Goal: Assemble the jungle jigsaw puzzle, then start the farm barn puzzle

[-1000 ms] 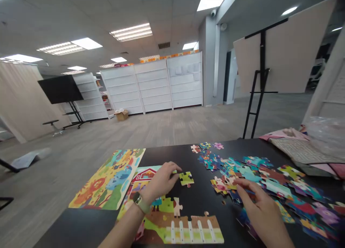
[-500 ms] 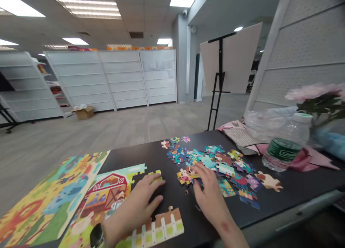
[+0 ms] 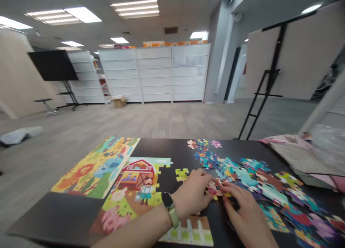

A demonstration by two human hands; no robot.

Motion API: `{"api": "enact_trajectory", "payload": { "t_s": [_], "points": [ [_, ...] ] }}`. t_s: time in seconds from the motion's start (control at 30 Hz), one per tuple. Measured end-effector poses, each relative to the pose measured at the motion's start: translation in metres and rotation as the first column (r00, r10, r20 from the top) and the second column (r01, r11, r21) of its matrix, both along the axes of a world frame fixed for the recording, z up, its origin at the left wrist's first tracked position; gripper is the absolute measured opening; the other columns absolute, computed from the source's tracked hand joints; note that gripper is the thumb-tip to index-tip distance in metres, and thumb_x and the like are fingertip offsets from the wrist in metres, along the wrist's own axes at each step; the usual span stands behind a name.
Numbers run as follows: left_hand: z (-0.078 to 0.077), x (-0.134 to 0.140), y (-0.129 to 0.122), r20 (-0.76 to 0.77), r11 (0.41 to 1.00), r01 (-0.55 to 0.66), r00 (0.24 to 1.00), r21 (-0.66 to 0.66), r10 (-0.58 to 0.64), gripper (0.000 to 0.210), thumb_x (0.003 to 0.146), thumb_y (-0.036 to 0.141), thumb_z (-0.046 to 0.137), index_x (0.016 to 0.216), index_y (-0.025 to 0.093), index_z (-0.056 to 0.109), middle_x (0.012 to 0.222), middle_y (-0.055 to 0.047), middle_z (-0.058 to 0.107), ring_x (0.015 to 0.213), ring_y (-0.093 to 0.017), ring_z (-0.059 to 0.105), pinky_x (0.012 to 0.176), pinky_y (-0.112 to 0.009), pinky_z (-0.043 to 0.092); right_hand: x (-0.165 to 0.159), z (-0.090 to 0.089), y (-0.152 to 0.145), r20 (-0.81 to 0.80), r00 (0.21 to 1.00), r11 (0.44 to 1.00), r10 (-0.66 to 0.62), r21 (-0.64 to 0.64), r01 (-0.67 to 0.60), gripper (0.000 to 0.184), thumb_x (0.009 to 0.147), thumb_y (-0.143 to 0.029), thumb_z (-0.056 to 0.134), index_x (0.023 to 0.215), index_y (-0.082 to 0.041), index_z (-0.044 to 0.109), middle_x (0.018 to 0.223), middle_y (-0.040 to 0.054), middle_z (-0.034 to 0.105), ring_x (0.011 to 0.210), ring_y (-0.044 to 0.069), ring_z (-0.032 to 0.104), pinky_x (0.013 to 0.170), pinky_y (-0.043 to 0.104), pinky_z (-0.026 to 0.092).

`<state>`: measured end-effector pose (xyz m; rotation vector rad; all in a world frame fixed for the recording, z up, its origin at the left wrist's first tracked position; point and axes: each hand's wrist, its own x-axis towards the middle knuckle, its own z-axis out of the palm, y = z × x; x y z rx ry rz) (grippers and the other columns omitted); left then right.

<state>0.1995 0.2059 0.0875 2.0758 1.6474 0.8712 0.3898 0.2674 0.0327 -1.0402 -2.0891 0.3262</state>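
My left hand (image 3: 194, 191), with a watch at the wrist, has crossed over the farm puzzle (image 3: 129, 194), and its curled fingers meet a pink-and-yellow puzzle piece (image 3: 212, 189). From the other side my right hand (image 3: 244, 208) pinches the same piece; its fingertips partly cover it. The farm puzzle shows a red barn, a farmer and a pig. Just behind my left hand a green puzzle piece (image 3: 181, 174) lies apart. A fence strip (image 3: 194, 230) is partly hidden under my left forearm.
Loose puzzle pieces (image 3: 249, 176) spread over the right of the black table (image 3: 159, 144). A finished-looking animal puzzle (image 3: 97, 169) lies at the left. Pink and patterned cloth (image 3: 293, 156) and clear plastic (image 3: 327, 147) are at the far right. An easel (image 3: 272, 75) stands beyond.
My left hand has moved right, off the farm puzzle's edge, to the pink-and-yellow piece beside my right hand. The right hand's fingers have closed on that piece. The view has swung left.
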Motion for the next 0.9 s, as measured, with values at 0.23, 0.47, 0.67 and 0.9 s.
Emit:
{"api": "enact_trajectory", "payload": {
  "t_s": [0.23, 0.47, 0.67, 0.9],
  "points": [
    [0.030, -0.087, -0.054, 0.051, 0.997, -0.067, 0.997, 0.043, 0.065, 0.034, 0.081, 0.017, 0.075, 0.114, 0.023, 0.068, 0.117, -0.006, 0.065, 0.105, -0.022, 0.063, 0.093, -0.032, 0.049, 0.004, -0.003, 0.009, -0.046, 0.997, 0.996, -0.067, -0.062, 0.064, 0.038, 0.081, -0.054, 0.048, 0.089, -0.027, 0.074, 0.106, 0.0090, 0.076, 0.103, 0.035, 0.067, 0.093, 0.054, 0.052],
    [0.014, -0.128, -0.092, 0.000, 0.994, -0.103, 0.995, -0.044, 0.103, 0.016, 0.082, 0.019, 0.075, 0.097, 0.023, 0.073, 0.110, -0.003, 0.069, 0.104, -0.021, 0.064, 0.096, -0.032, 0.046, -0.005, 0.003, 0.006, -0.004, 0.998, 0.997, -0.065, -0.039, 0.064, 0.039, 0.083, -0.052, 0.047, 0.089, -0.024, 0.073, 0.106, 0.0098, 0.076, 0.104, 0.034, 0.066, 0.095, 0.052, 0.050],
    [0.018, -0.126, -0.098, -0.071, 0.993, -0.111, 0.992, -0.040, 0.108, 0.010, 0.088, 0.023, 0.068, 0.092, 0.024, 0.078, 0.115, -0.006, 0.068, 0.108, -0.022, 0.064, 0.098, -0.033, 0.047, -0.004, -0.001, 0.008, 0.022, 0.999, 1.000, -0.024, 0.010, 0.024, 0.036, 0.086, -0.049, 0.048, 0.092, -0.023, 0.073, 0.106, 0.0096, 0.075, 0.105, 0.033, 0.065, 0.097, 0.052, 0.048],
    [0.011, -0.132, -0.094, -0.115, 0.998, -0.060, 0.992, -0.001, 0.060, 0.018, 0.093, 0.024, 0.061, 0.096, 0.027, 0.079, 0.112, -0.005, 0.070, 0.104, -0.022, 0.065, 0.094, -0.034, 0.049, -0.002, 0.002, 0.004, 0.046, 0.999, 1.000, -0.019, -0.001, 0.019, 0.035, 0.088, -0.048, 0.048, 0.094, -0.023, 0.072, 0.108, 0.0103, 0.074, 0.106, 0.032, 0.064, 0.098, 0.053, 0.048]
  ]
}}
